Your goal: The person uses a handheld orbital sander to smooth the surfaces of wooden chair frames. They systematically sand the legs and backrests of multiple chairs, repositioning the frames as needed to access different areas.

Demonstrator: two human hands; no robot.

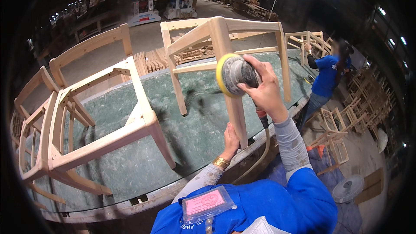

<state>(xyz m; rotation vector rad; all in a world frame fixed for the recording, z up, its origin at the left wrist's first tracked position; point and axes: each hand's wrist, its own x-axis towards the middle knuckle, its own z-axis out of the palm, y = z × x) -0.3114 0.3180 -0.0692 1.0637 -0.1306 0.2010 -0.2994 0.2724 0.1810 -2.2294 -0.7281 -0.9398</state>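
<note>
My right hand [266,87] is wrapped round a dark, dusty orbital sander [239,74] with a yellow pad. The pad's face is against the upper part of a leg of a bare wooden chair frame [221,39], which stands on the green-topped workbench [130,151]. A hose [265,147] runs down from the sander's red-and-black fitting. Lower on that same leg, near its foot, my left hand [232,141] is closed round the wood, a gold bracelet at its wrist. Part of the leg is hidden behind the sander.
On the bench's left stand more wooden chair frames [104,147]. Wooden pieces [151,60] are stacked beyond the bench. At the right a co-worker in a blue shirt [327,76] handles another chair frame [303,39]. Chair frames [368,91] are piled on the floor behind.
</note>
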